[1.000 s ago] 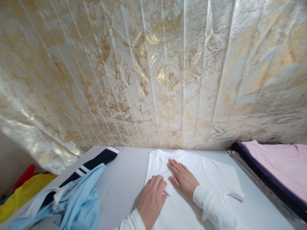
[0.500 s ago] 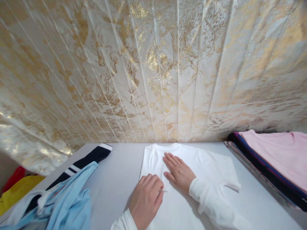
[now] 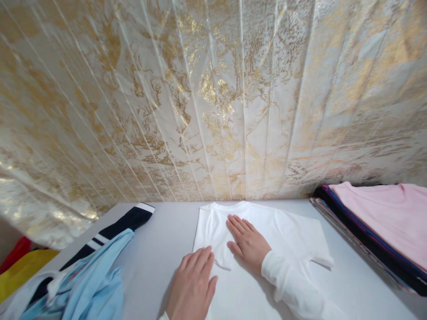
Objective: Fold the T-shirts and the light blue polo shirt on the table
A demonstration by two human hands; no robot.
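Note:
A white T-shirt (image 3: 248, 289) lies on the table with its collar toward the curtain. Its left side is folded inward, and one sleeve spreads out to the right. My right hand (image 3: 248, 244) rests flat on the upper part of the shirt, fingers stretched out. At the shirt's folded left edge, my left hand (image 3: 193, 282) lies palm down with its fingers straight and the thumb apart. Just beyond its fingertips is the folded-over sleeve edge. The lower end of the shirt runs out of view at the bottom.
A stack of folded clothes with a pink shirt (image 3: 390, 218) on top stands at the right. Crumpled light blue clothing (image 3: 96, 275) and a black sleeve with white stripes (image 3: 126, 222) lie at the left. Behind the grey table (image 3: 150, 253) hangs a gold-patterned curtain (image 3: 213, 111).
My left hand has let go of the sleeve edge, opened its fingers and moved down and left. My right hand stays flat on the shirt.

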